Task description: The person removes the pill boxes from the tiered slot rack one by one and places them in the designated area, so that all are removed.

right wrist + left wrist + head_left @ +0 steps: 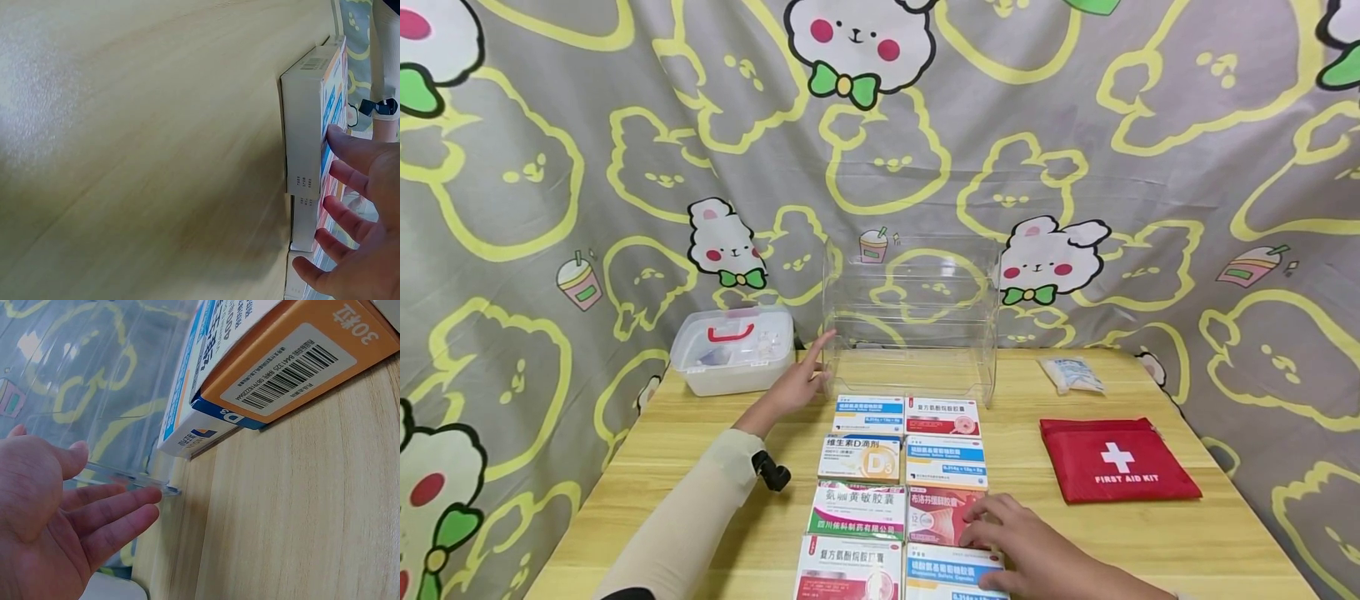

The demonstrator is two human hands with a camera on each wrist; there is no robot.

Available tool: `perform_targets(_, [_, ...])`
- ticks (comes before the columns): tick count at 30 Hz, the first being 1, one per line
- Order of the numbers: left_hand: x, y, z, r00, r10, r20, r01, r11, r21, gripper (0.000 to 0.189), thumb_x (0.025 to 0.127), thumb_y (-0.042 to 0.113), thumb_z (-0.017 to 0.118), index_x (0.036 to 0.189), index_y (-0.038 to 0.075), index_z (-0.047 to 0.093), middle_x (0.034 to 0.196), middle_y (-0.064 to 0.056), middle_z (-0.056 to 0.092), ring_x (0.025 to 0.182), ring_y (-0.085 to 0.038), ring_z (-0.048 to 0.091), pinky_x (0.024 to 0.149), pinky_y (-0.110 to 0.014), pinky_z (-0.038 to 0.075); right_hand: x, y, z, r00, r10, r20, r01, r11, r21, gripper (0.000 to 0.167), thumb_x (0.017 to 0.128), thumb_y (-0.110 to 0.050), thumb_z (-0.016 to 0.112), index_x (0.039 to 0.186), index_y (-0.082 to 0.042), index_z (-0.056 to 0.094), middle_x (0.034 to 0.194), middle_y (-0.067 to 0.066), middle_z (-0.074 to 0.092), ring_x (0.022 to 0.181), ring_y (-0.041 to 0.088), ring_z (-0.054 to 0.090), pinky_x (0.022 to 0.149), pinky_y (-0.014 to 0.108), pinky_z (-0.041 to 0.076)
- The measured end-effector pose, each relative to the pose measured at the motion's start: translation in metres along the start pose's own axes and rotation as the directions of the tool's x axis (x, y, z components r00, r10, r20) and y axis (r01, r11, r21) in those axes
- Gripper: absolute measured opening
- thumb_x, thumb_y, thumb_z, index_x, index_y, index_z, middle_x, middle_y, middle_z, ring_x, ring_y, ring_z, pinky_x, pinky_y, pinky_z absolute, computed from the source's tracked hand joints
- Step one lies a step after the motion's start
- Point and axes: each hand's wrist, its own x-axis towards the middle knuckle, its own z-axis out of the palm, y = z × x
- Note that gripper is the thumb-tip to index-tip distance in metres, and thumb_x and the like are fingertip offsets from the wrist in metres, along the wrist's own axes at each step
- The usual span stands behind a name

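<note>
A clear plastic rack (913,321) stands at the back of the table. At its left side my left hand (797,389) is held with fingers extended and nothing in its grasp; in the left wrist view the fingers (119,509) are close to the rack's lower corner. Two columns of medicine boxes lie in front of the rack, among them an orange-and-white vitamin D box (859,458). My right hand (1026,537) rests fingers spread at the right column, over the red box (934,515) and the nearest blue-and-white box (951,571).
Left of the rack sits a translucent lidded box (737,367) with a red handle. To the right lie a small clear packet (1071,374) and a red first aid pouch (1116,462). A patterned curtain (895,167) hangs behind the wooden table (647,467).
</note>
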Motion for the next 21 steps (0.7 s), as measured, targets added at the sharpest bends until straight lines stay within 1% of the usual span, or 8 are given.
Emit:
perform_targets(6, [0.001, -0.001, 0.0, 1.0, 0.013, -0.01, -0.013, 1.0, -0.001, 0.086, 0.108, 0.008, 0.053, 0.161, 0.054, 0.003, 0.152, -0.033, 0.045, 0.129, -0.044, 0.059, 0.072, -0.04, 0.061, 0.001, -0.001, -0.001, 1.0, -0.002, -0.004, 0.001, 1.0, -0.018, 0.035, 0.087, -0.05, 0.079, 0.12, -0.046, 0.068, 0.133, -0.015, 0.055, 0.121, 0.015, 0.048, 0.096, 0.035, 0.055])
perform_targets(11, [0.001, -0.002, -0.001, 1.0, 0.014, -0.011, -0.014, 1.0, -0.005, 0.087, 0.108, 0.008, 0.053, 0.16, 0.056, 0.002, 0.155, -0.032, 0.042, 0.129, -0.044, 0.059, 0.073, -0.043, 0.062, 0.001, -0.004, -0.004, 1.0, 0.02, -0.007, -0.02, 0.999, 0.047, 0.035, 0.087, -0.047, 0.08, 0.119, -0.044, 0.069, 0.132, -0.015, 0.055, 0.121, 0.016, 0.048, 0.094, 0.029, 0.055])
perform_targets(13, [0.0, -0.002, -0.001, 1.0, 0.013, -0.006, -0.013, 1.0, -0.009, 0.088, 0.108, 0.008, 0.053, 0.16, 0.057, 0.002, 0.156, -0.032, 0.041, 0.129, -0.045, 0.059, 0.074, -0.044, 0.062, 0.002, -0.005, -0.006, 0.999, 0.034, -0.025, -0.033, 0.997, 0.07, 0.033, 0.087, -0.046, 0.081, 0.118, -0.045, 0.07, 0.131, -0.015, 0.054, 0.12, 0.016, 0.048, 0.092, 0.026, 0.055])
perform_targets(15, [0.0, -0.002, -0.001, 1.0, 0.009, -0.007, -0.009, 1.0, -0.007, 0.088, 0.108, 0.009, 0.053, 0.159, 0.058, 0.001, 0.156, -0.031, 0.042, 0.128, -0.044, 0.06, 0.075, -0.043, 0.062, 0.003, -0.006, -0.009, 0.997, 0.037, -0.069, -0.033, 0.998, 0.06, 0.03, 0.087, -0.046, 0.08, 0.116, -0.044, 0.07, 0.129, -0.015, 0.055, 0.12, 0.017, 0.049, 0.093, 0.027, 0.056])
perform_targets(17, [0.0, -0.001, -0.001, 1.0, 0.008, -0.01, -0.008, 1.0, 0.012, 0.088, 0.108, 0.01, 0.053, 0.159, 0.059, 0.0, 0.153, -0.031, 0.046, 0.125, -0.043, 0.062, 0.073, -0.041, 0.061, 0.004, -0.006, -0.014, 0.99, 0.034, -0.134, -0.032, 0.999, 0.017, 0.029, 0.088, -0.046, 0.08, 0.116, -0.043, 0.07, 0.13, -0.013, 0.055, 0.121, 0.019, 0.051, 0.094, 0.033, 0.057])
perform_targets(19, [0.0, -0.001, -0.001, 1.0, 0.01, -0.02, -0.009, 0.999, 0.046, 0.088, 0.108, 0.012, 0.054, 0.159, 0.058, -0.001, 0.149, -0.031, 0.051, 0.122, -0.041, 0.064, 0.071, -0.039, 0.059, 0.006, -0.004, -0.022, 0.977, 0.017, -0.21, -0.025, 0.999, -0.036, 0.03, 0.09, -0.045, 0.079, 0.118, -0.037, 0.071, 0.132, -0.01, 0.056, 0.123, 0.022, 0.053, 0.096, 0.042, 0.057])
perform_targets(21, [0.0, 0.0, -0.002, 0.999, 0.011, -0.031, -0.008, 0.995, 0.097, 0.088, 0.108, 0.014, 0.055, 0.159, 0.057, -0.003, 0.144, -0.03, 0.056, 0.123, -0.04, 0.065, 0.074, -0.043, 0.058, 0.009, 0.001, -0.03, 0.961, 0.006, -0.275, -0.028, 0.996, -0.079, 0.034, 0.09, -0.043, 0.079, 0.121, -0.031, 0.071, 0.133, -0.006, 0.057, 0.124, 0.024, 0.054, 0.097, 0.05, 0.056])
